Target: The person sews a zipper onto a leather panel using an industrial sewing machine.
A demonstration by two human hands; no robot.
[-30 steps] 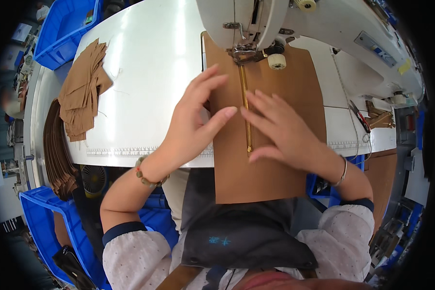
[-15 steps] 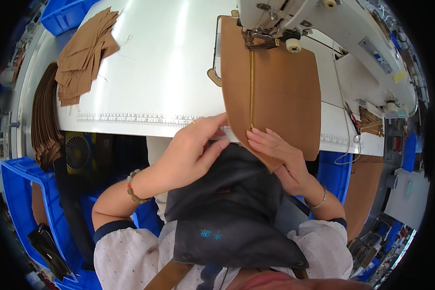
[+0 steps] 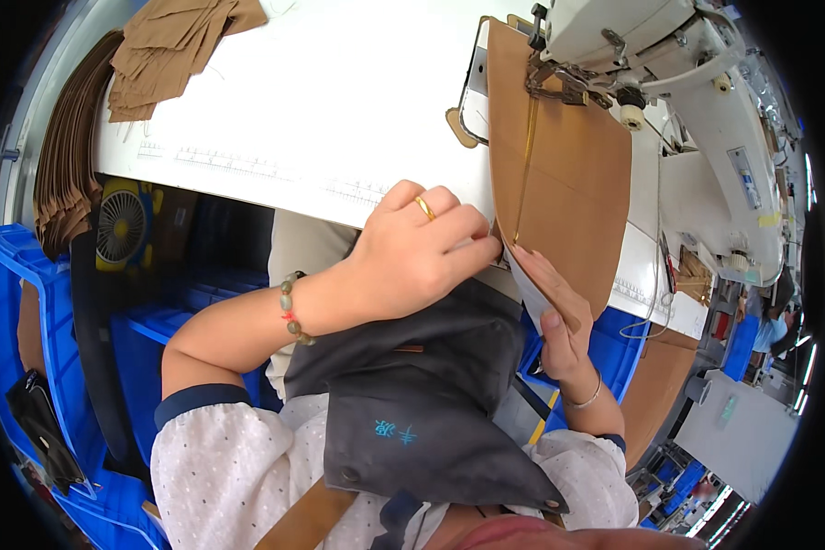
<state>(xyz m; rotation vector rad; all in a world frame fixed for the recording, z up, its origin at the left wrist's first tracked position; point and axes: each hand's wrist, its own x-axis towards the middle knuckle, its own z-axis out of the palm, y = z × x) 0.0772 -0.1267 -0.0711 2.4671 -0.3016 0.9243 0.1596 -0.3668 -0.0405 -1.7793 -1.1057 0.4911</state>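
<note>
A brown fabric panel with a gold zipper along it lies under the head of a white sewing machine. Its near corner is lifted, and a pale underside shows there. My right hand grips that corner, fingers on top and thumb beneath. My left hand is closed at the panel's left edge, its fingers curled and thumb and forefinger pinched together. Whatever those fingertips hold is hidden at the edge.
Loose brown pieces and a stack of folded brown strips sit at the white table's left end. Below are blue bins and a yellow fan. A thread snipper lies on the right.
My left hand has closed from a looser pose and moved in against the panel's edge. My right hand has tilted the near corner up, showing the pale underside. The whole view has shifted.
</note>
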